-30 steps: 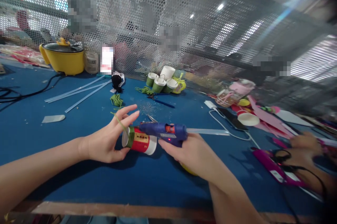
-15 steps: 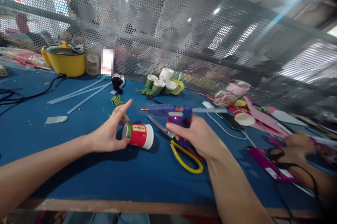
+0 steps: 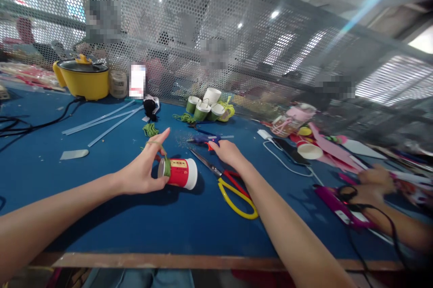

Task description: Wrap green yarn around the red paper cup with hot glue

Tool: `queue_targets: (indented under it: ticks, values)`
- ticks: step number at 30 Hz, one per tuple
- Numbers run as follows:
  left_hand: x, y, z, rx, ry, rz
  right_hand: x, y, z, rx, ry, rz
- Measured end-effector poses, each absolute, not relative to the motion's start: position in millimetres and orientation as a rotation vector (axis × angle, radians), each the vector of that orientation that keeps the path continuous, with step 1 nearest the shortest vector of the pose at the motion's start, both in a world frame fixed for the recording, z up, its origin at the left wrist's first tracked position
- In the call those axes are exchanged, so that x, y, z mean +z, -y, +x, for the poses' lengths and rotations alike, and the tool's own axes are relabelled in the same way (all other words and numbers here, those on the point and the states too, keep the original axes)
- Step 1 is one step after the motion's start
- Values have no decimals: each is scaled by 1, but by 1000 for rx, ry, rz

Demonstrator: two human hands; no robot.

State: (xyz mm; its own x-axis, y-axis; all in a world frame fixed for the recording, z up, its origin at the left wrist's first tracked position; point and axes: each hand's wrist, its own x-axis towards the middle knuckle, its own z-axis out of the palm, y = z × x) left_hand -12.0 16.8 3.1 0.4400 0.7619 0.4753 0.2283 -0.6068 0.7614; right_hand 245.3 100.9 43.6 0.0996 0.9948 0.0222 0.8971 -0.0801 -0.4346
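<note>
My left hand (image 3: 142,173) grips the base end of a red and white paper cup (image 3: 179,173) lying on its side, fingers curled and index raised. Green yarn (image 3: 167,167) is wound round that end, and a strand runs up over my fingers. Farther out, my right hand (image 3: 227,150) is closed round the handle of a blue hot glue gun (image 3: 204,139), low over the table with its nozzle to the left. A clear glue stick pokes out of its rear. Between my hands lie large scissors (image 3: 221,175) with yellow and red handles, blades partly open.
Several white cups with green yarn (image 3: 203,110) stand at the back, near pliers (image 3: 203,129) and a green yarn bundle (image 3: 150,130). Left are glue sticks (image 3: 101,119) and a yellow pot (image 3: 86,80). A co-worker's hand (image 3: 377,180) rests at right near a purple power bank (image 3: 338,207).
My right hand has moved away from me with the glue gun and lowered it toward the table behind the scissors. My left hand and the cup have barely moved.
</note>
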Motion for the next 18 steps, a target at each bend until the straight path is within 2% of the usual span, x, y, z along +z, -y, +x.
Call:
queue_targets:
  ticks: [4, 8, 10, 13, 18]
  values:
    - [4, -17, -11, 1141, -806, 2090, 62, -76, 218, 11, 2085, -1890]
    - [6, -16, -10, 1142, -789, 2104, 84, -38, 173, 401, 2463, -1245]
    - [7, -15, -10, 1132, -781, 2139, 89, -27, 157, 440, 2568, -1098]
    - [8, -14, -10, 1103, -769, 2179, 90, -25, 150, 520, 2623, -1010]
    - [7, -14, -10, 1114, -728, 2128, 85, -34, 166, 706, 2375, -1099]
